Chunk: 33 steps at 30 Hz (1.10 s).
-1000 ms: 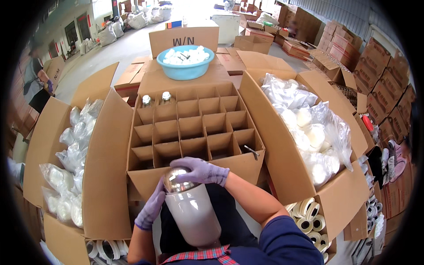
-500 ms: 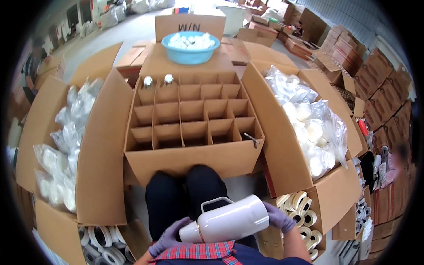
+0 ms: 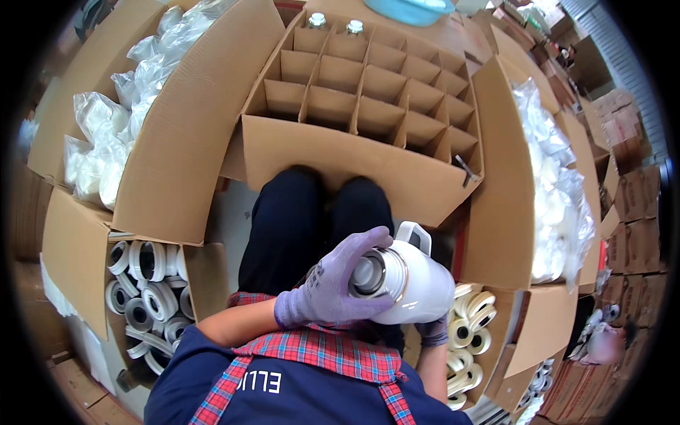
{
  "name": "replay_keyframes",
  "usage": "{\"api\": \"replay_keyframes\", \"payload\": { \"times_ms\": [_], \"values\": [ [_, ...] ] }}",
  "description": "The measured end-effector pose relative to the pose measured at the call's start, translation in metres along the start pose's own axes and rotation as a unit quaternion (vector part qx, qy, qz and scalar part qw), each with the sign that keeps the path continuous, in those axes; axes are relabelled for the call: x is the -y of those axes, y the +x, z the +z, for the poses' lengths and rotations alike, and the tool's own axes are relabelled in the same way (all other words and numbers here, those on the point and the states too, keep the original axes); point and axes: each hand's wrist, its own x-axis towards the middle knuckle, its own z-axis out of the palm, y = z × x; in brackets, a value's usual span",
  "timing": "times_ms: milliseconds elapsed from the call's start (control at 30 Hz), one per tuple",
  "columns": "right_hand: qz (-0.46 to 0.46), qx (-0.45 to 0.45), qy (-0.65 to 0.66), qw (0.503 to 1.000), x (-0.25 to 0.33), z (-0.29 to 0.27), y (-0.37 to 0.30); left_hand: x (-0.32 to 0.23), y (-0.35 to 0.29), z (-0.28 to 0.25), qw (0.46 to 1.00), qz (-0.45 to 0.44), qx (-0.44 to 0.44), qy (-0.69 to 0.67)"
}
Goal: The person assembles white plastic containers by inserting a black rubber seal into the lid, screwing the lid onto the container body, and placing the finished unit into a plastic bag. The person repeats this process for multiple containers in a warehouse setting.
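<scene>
A glossy white vacuum jug (image 3: 425, 287) with a loop handle lies tilted above my lap, its mouth end turned up toward me. A round grey piece sits inside the shiny ring at that end. My left hand (image 3: 340, 280), in a purple-grey knit glove, curls round the neck, thumb and fingers on opposite sides. My right hand (image 3: 433, 331), gloved alike, is under the base end and mostly hidden by the jug. Ahead of my knees stands a divided carton (image 3: 354, 149), with two silver-topped bottles (image 3: 317, 21) in its far-left cells.
Tall cartons of plastic-wrapped white parts flank me, left carton (image 3: 170, 142) and right carton (image 3: 499, 191). Below them are boxes of grey-white rings (image 3: 159, 301) and cream rings (image 3: 471, 329). A small metal tool (image 3: 465, 170) hangs on the divided carton's near-right edge. A blue basin (image 3: 411, 10) stands beyond.
The view has tilted down and turned. The jug has swung from lying sideways to mouth end up toward me. My left hand has moved onto its neck; the right has slipped beneath.
</scene>
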Motion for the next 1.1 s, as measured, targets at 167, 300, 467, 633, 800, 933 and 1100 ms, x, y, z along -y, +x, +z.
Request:
{"api": "replay_keyframes", "payload": {
  "times_ms": [167,300,467,633,800,933,1100],
  "values": [
    [-0.126,0.071,-0.226,0.963,0.044,0.099,0.027,-0.037,0.03,-0.005,0.988,0.147,-0.036,0.025],
    [0.004,0.164,-0.021,0.986,0.042,0.143,0.043,-0.052,0.038,-0.014,0.989,0.139,-0.049,0.021],
    [0.002,0.207,-0.075,0.975,0.071,0.201,0.038,-0.057,0.049,-0.016,0.983,0.179,-0.036,0.031],
    [-0.049,0.246,-0.163,0.954,0.09,0.22,0.04,-0.072,0.055,-0.025,0.981,0.188,-0.005,0.051],
    [-0.025,0.229,-0.177,0.957,0.075,0.193,0.038,-0.079,0.054,-0.016,0.977,0.199,0.068,0.033],
    [-0.035,0.151,-0.228,0.961,0.067,0.104,0.038,-0.058,0.048,-0.003,0.975,0.205,0.083,0.002],
    [-0.184,0.048,-0.484,0.854,0.081,0.013,0.038,0.054,-0.019,-0.03,0.954,-0.101,0.109,0.261]
  ]
}}
